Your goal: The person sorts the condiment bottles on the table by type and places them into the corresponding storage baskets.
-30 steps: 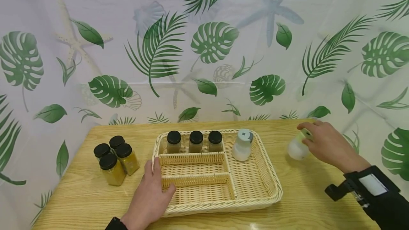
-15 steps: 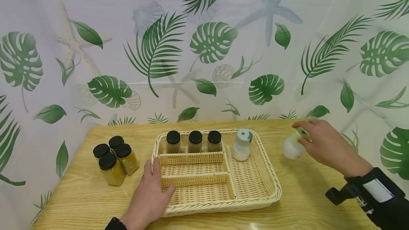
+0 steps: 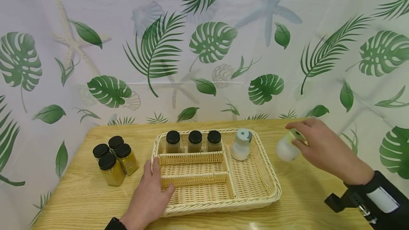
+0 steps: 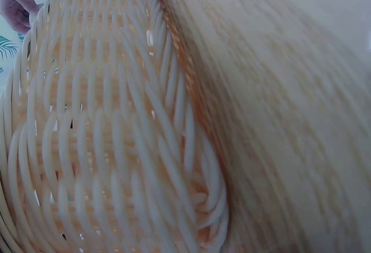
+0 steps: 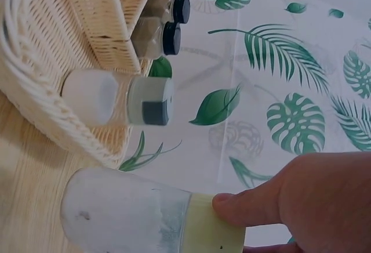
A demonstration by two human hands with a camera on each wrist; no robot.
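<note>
Head view: right fingers [image 3: 299, 126] pinch the tilted bottle [image 3: 286, 150] only by its lid [image 3: 292, 136], so it could slip from beneath them; left fingers [image 3: 156, 169] grip the basket [image 3: 223, 207].

Bare right hand [image 3: 321, 148] and rounded clear bottle [image 3: 286, 150] with white contents, pale yellow-green lid, farther left than second ago; bottle nearer cream woven rectangular basket [image 3: 223, 206]; black wrist strap [image 3: 367, 184] slightly lower.
</note>
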